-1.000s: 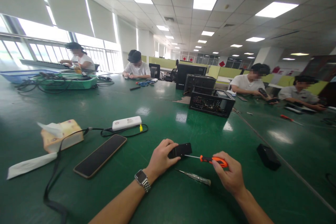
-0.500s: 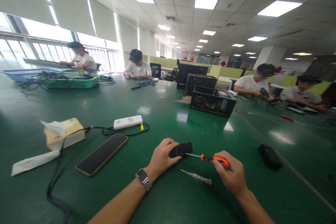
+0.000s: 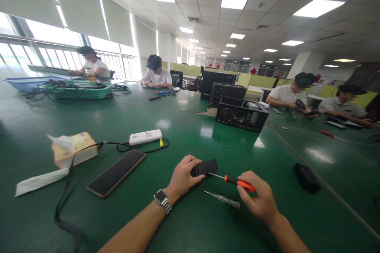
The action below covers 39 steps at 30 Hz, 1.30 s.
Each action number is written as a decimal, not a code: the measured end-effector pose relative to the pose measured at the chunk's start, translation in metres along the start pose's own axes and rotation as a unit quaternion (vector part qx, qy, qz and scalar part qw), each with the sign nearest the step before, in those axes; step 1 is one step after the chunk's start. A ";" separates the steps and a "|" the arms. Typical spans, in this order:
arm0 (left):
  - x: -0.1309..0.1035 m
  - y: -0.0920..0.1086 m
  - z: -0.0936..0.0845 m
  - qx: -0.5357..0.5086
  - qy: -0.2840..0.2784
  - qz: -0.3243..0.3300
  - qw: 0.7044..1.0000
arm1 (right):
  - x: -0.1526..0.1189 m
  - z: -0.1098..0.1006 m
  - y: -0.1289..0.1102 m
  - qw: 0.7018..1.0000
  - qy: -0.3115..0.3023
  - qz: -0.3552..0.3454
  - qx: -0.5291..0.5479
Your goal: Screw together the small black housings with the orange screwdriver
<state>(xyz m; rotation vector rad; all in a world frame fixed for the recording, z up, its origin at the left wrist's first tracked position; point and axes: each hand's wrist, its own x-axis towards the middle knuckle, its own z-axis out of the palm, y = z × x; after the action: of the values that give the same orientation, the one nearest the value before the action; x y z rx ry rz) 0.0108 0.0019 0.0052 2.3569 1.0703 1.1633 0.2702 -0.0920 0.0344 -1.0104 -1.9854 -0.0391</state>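
Our left hand pinches the small black rectangular device on the green counter; our right grips the orange-and-black screwdriver, whose slanted shaft could slip towards our fingertips.

Passable across green tabletop up to far black computer case, also right to black block; obstructed left by phone, near by slim screwdriver

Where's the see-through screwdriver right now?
In the head view, the clear-handled screwdriver lies on the green table, between the two hands, just nearer the wearer than the black block.
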 end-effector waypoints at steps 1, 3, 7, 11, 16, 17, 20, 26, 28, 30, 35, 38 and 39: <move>0.000 0.000 0.000 -0.003 0.001 -0.005 1.000 | 0.000 0.000 0.000 1.000 -0.010 -0.003 0.009; 0.000 0.001 0.000 -0.005 0.000 -0.008 1.000 | 0.000 0.001 0.001 0.999 -0.019 0.006 0.027; 0.000 0.005 0.000 -0.004 -0.008 0.008 1.000 | -0.002 0.002 0.004 0.998 0.001 0.017 0.058; 0.000 0.007 0.000 -0.012 -0.002 0.002 1.000 | -0.002 0.001 0.003 0.999 -0.012 0.001 0.044; -0.001 0.005 0.000 -0.026 0.002 -0.016 1.000 | 0.000 0.000 -0.004 0.999 -0.041 -0.021 0.020; -0.001 0.004 0.001 -0.029 0.005 -0.021 0.999 | 0.001 0.001 -0.006 0.999 -0.045 -0.022 0.015; -0.001 0.001 0.001 -0.040 0.015 -0.036 0.998 | 0.002 0.002 -0.008 0.998 -0.060 -0.023 0.004; -0.001 -0.001 0.001 -0.060 0.017 -0.047 0.997 | 0.000 0.002 -0.006 0.998 -0.056 0.007 0.035; -0.001 0.000 0.001 -0.060 0.014 -0.048 0.997 | 0.000 0.000 -0.005 0.997 -0.056 0.022 0.044; -0.001 0.001 0.001 -0.057 0.010 -0.046 0.997 | 0.001 -0.001 -0.005 0.997 -0.058 0.033 0.046; -0.001 0.006 0.000 -0.038 -0.003 -0.014 0.999 | 0.003 -0.005 -0.008 0.998 -0.049 0.022 0.030; -0.002 0.007 0.001 -0.022 -0.006 0.000 1.000 | 0.005 -0.007 -0.012 0.998 -0.056 0.022 0.023; -0.002 0.007 0.001 -0.019 -0.005 0.001 1.000 | 0.005 -0.007 -0.013 0.997 -0.063 0.028 0.023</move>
<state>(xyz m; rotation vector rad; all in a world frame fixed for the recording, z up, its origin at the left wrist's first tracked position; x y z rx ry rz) 0.0144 -0.0039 0.0075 2.3327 1.0354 1.1613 0.2654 -0.1001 0.0466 -1.0609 -2.0612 0.1030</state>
